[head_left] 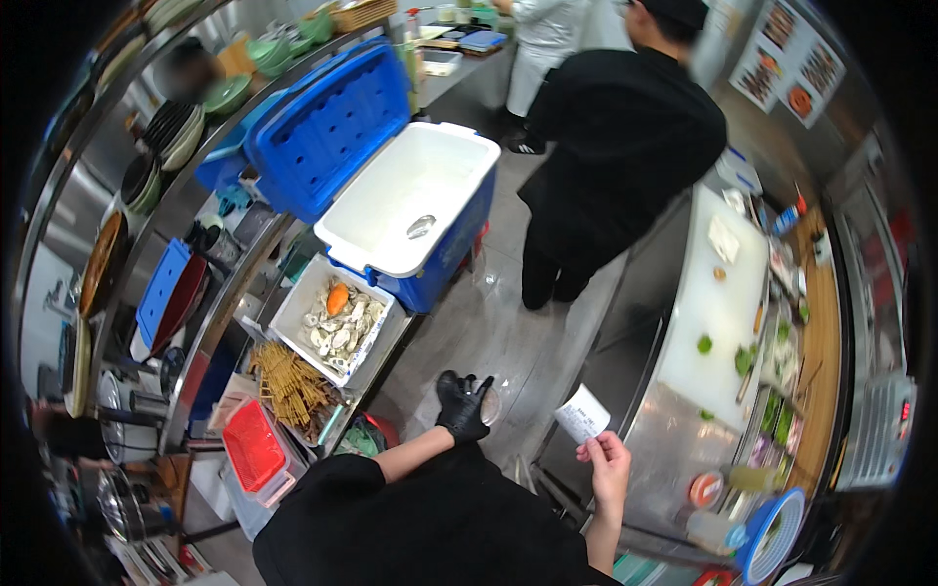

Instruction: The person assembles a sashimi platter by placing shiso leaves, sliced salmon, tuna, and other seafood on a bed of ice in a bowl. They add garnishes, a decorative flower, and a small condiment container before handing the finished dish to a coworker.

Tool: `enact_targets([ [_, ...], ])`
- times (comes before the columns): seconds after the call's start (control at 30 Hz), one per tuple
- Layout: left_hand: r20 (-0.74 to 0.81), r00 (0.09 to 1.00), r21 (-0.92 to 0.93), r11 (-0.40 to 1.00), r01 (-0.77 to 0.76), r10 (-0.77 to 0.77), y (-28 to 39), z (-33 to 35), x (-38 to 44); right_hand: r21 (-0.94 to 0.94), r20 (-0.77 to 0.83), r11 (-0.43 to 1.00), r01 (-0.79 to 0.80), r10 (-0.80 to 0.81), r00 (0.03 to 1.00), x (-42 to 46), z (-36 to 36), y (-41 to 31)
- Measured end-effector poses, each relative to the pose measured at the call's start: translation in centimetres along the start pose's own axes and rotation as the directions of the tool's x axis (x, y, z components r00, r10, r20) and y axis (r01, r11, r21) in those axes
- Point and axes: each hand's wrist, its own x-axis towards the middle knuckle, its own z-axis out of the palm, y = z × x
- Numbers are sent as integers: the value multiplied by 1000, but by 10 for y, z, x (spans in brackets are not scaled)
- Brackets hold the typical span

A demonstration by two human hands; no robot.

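Observation:
My left hand (463,404), in a black glove, is low in front of me over the floor; a round translucent item (489,406) shows beside its fingers, and whether the hand holds it I cannot tell. Bare, my right hand (607,461) pinches a printed paper slip (583,414) between thumb and fingers. Left of me a white foam box (292,311) holds oysters and an orange shell. Beyond it stands a blue cooler (447,272) with its lid (333,121) raised and one shell inside. Skewers (293,384) lie in a heap beside a red basket (253,445).
A co-worker in black (623,146) stands ahead, another in white (546,44) farther back. On the right, a counter carries a white cutting board (722,293) with green leaves, bottles (755,478) and a blue basket (771,535). Shelves with bowls (275,55) line the left.

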Motion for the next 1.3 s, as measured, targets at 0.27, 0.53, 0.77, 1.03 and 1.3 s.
enact_targets([
  [0.27, -153, 961, -329, 929, 170, -230, -129, -79, 79, -273, 217, 961, -34, 96, 971, 180, 125, 1],
  [0.53, -423, 824, -333, 910, 245, -377, -278, -159, 132, -151, 506, 931, 333, -217, 835, 390, 326, -127],
  [0.77, -519, 631, -559, 787, 259, -577, -320, -158, 161, -140, 470, 927, 347, -246, 848, 604, 409, -179],
  [1.03, -350, 459, -533, 576, 620, -817, -276, -132, 251, 22, 350, 968, 251, -243, 905, 887, 540, -201],
  [1.3, -181, 487, -469, 510, 721, -854, -249, -143, 310, -416, 92, 831, 370, -367, 926, 1127, 684, -229],
])
